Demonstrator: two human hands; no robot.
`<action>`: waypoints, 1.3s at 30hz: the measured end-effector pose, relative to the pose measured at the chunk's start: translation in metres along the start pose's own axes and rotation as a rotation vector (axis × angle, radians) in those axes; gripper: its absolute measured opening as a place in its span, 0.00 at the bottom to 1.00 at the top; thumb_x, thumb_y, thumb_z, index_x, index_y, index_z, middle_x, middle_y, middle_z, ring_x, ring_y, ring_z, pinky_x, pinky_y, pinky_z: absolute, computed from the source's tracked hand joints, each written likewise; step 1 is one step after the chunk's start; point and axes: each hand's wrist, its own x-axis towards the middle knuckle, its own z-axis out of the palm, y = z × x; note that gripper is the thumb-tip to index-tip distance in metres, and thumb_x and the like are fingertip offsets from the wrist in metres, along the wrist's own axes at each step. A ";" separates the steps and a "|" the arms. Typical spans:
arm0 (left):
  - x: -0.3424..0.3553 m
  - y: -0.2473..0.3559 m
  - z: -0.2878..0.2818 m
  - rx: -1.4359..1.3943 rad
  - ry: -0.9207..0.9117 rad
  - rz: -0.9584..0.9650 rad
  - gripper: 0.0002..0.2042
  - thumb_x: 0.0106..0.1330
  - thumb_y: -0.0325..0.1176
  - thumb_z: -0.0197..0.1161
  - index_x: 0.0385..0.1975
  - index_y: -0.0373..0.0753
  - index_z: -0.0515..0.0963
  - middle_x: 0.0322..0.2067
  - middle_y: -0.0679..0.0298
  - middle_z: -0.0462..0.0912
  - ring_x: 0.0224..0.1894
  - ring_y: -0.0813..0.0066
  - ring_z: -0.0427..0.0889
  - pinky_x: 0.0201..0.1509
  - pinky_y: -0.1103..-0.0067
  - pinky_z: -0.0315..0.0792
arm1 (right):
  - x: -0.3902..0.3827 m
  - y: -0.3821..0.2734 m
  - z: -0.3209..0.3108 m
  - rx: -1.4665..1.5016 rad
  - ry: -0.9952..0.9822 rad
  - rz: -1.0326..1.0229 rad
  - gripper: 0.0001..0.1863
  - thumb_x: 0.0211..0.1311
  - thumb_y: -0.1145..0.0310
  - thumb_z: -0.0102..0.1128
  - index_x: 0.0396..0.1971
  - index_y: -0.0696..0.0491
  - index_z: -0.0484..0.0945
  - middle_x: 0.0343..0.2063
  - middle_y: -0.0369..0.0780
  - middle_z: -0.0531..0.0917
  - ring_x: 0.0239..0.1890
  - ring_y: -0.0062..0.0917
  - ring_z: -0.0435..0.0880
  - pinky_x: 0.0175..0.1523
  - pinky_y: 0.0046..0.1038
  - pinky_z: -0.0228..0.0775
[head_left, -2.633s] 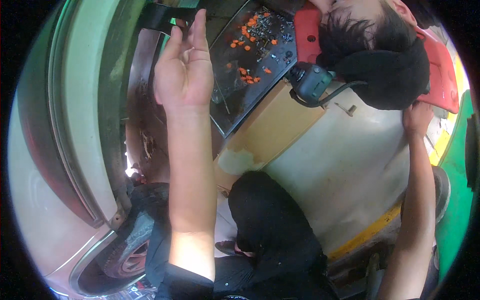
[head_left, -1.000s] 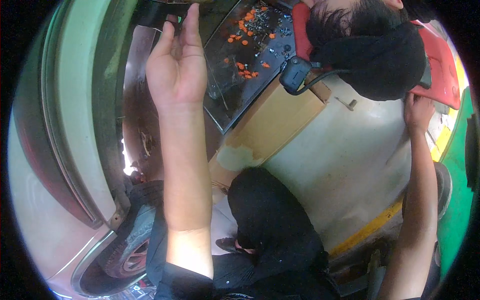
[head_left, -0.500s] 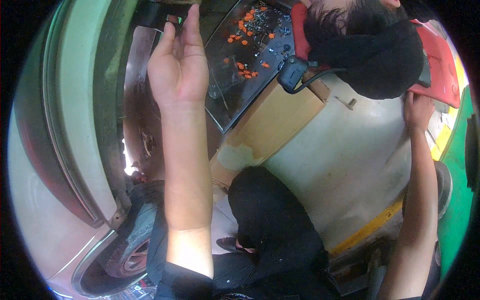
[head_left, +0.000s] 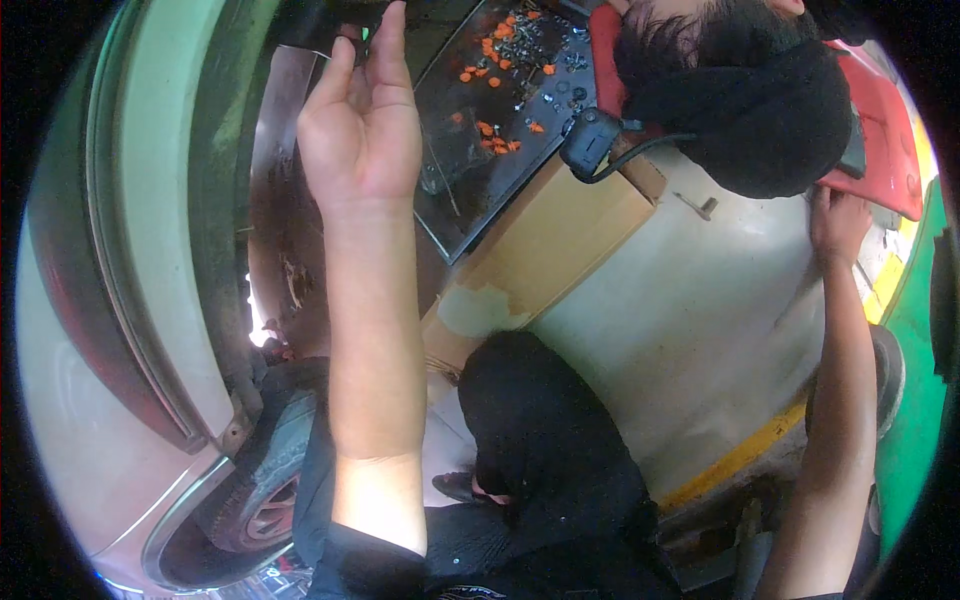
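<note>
My left hand [head_left: 362,150] is raised palm toward me beside the car, thumb and fingers stretched out and apart. A small dark bit with a green spot shows past its fingertips; whether they touch it I cannot tell. At the right, my right hand [head_left: 838,225] has its fingers curled at the edge of a red creeper board [head_left: 880,150], partly hidden under that edge. A co-worker's head in a black cap [head_left: 745,120] lies over the board, with a small black camera [head_left: 590,140] on a cable at its front.
A dark tray [head_left: 462,238] holds orange clips and metal fasteners at the top. Beside it lies a flattened cardboard box [head_left: 560,225]. The light car body [head_left: 165,220] with a wheel [head_left: 270,520] fills the left. A small metal piece [head_left: 697,207] lies on the pale floor [head_left: 660,350].
My left hand has shifted slightly up, its fingertips nearer the top of the view. The tray, cap and red board sit slightly to the right; my right hand stays at the board's edge.
</note>
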 end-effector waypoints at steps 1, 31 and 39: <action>-0.001 -0.001 0.001 0.000 0.001 0.000 0.12 0.71 0.21 0.41 0.50 0.22 0.65 0.48 0.44 0.72 0.54 0.53 0.72 0.67 0.58 0.66 | 0.000 0.001 -0.001 0.013 -0.042 0.000 0.21 0.60 0.54 0.51 0.43 0.56 0.75 0.44 0.54 0.76 0.48 0.50 0.74 0.51 0.48 0.64; 0.000 -0.003 0.004 0.005 -0.087 -0.059 0.12 0.71 0.20 0.42 0.49 0.22 0.67 0.47 0.43 0.75 0.54 0.54 0.74 0.67 0.59 0.66 | 0.000 -0.007 -0.010 0.013 -0.030 0.013 0.20 0.59 0.56 0.52 0.42 0.57 0.76 0.42 0.54 0.77 0.46 0.50 0.75 0.51 0.47 0.65; 0.001 -0.003 0.005 0.021 -0.074 -0.017 0.11 0.71 0.21 0.43 0.48 0.22 0.68 0.46 0.44 0.75 0.53 0.54 0.74 0.66 0.58 0.67 | 0.001 -0.007 -0.009 0.005 -0.091 0.032 0.20 0.60 0.56 0.51 0.42 0.57 0.75 0.42 0.54 0.77 0.47 0.50 0.75 0.51 0.47 0.64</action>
